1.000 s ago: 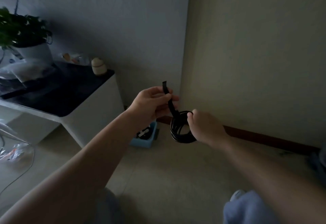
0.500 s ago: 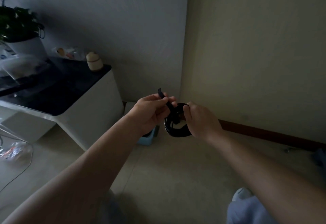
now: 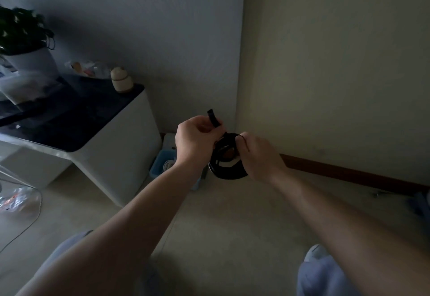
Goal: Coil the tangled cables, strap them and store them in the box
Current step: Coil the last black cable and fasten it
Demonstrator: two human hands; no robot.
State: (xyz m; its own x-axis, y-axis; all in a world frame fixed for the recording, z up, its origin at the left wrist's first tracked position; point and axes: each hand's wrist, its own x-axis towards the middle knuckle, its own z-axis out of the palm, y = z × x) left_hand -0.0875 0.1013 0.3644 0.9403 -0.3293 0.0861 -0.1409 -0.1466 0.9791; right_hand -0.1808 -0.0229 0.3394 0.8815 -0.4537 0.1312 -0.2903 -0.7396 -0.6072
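Note:
A black coiled cable [image 3: 229, 168] hangs in the air between my hands, in front of the room's corner. My right hand [image 3: 259, 154] grips the coil's right side. My left hand [image 3: 196, 141] pinches a black strap [image 3: 213, 120], whose free end sticks up above the fingers while its lower part runs down to the coil. A light blue box [image 3: 160, 164] stands on the floor below my left wrist, beside the white cabinet; something pale lies inside it and my forearm hides part of it.
A white cabinet with a dark top [image 3: 97, 132] stands at the left, carrying a potted plant [image 3: 25, 46], a small round jar [image 3: 121, 79] and plastic bags. A clear bag [image 3: 16, 199] and a thin wire lie on the floor at far left. My knees show at the bottom.
My hands have drawn closer together and the coil has shifted left with them. The strap's free end is shorter above my left fingers.

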